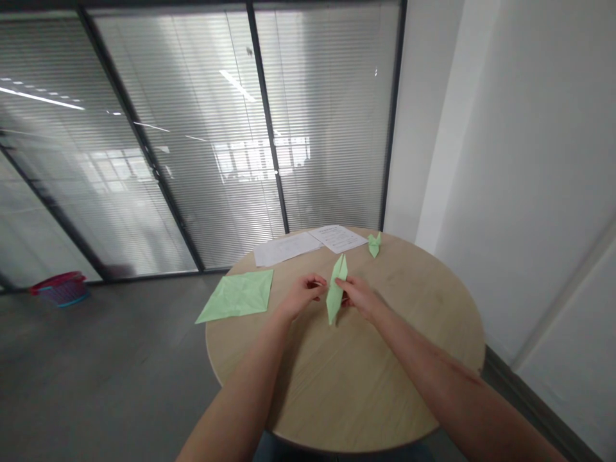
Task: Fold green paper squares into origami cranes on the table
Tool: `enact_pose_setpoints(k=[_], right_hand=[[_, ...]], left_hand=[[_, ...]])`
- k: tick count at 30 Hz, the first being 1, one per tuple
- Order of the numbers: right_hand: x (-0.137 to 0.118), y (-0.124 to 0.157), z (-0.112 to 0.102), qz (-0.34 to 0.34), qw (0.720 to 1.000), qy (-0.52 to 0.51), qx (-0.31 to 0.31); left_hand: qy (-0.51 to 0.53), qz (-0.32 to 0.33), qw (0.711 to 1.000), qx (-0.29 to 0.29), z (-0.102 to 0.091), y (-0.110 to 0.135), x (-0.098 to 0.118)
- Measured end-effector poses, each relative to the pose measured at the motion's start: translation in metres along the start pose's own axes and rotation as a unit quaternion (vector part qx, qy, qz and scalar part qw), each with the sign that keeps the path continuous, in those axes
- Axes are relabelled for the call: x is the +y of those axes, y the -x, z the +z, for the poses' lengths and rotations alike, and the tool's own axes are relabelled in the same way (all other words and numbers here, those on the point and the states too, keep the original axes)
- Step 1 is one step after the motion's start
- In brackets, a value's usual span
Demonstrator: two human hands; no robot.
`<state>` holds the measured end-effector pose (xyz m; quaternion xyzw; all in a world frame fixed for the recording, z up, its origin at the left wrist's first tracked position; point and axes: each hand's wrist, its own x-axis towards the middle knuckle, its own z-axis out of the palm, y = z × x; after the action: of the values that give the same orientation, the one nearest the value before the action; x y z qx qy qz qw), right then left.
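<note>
A strip of folded green paper (334, 292), pointed at both ends, is held upright above the round wooden table. My right hand (353, 295) pinches its right side near the middle, thumb on the near face. Just left of the paper, my left hand (307, 292) has its fingers curled with a gap between them and the thumb, and nothing shows in it. Whether its fingertips touch the paper's edge is hard to make out. A small folded green paper figure (374, 244) with two upright points stands at the table's back right.
On the left of the table (385, 385) lies a creased green paper sheet (240, 295), one corner overhanging the edge. Two printed white sheets (293, 248) lie at the back. A red and blue basket (62, 290) stands on the floor at left. Glass panels and a white wall surround the table.
</note>
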<state>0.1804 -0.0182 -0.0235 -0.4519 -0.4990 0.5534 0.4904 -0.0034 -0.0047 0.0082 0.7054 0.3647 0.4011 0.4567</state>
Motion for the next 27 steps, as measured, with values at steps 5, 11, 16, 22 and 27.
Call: enact_pose_setpoints(k=[5,11,16,22,27], right_hand=[[0.005,-0.006,0.0,0.0,0.999,-0.03,0.022],[0.01,-0.01,0.0,0.005,0.998,-0.058,0.028],[0.009,-0.009,0.0,0.029,0.997,-0.076,0.008],[0.0,0.002,0.005,0.017,0.999,-0.045,-0.003],[-0.001,0.002,0.006,-0.017,0.999,-0.038,-0.012]], left_hand=[[-0.006,-0.011,0.997,-0.077,0.0,-0.001,-0.007],[-0.029,-0.001,0.996,-0.087,0.001,-0.001,-0.007],[-0.064,0.023,0.995,-0.071,0.003,-0.001,-0.004],[-0.073,0.026,0.996,-0.042,0.004,-0.003,-0.006],[-0.055,0.018,0.998,-0.008,0.005,-0.003,-0.006]])
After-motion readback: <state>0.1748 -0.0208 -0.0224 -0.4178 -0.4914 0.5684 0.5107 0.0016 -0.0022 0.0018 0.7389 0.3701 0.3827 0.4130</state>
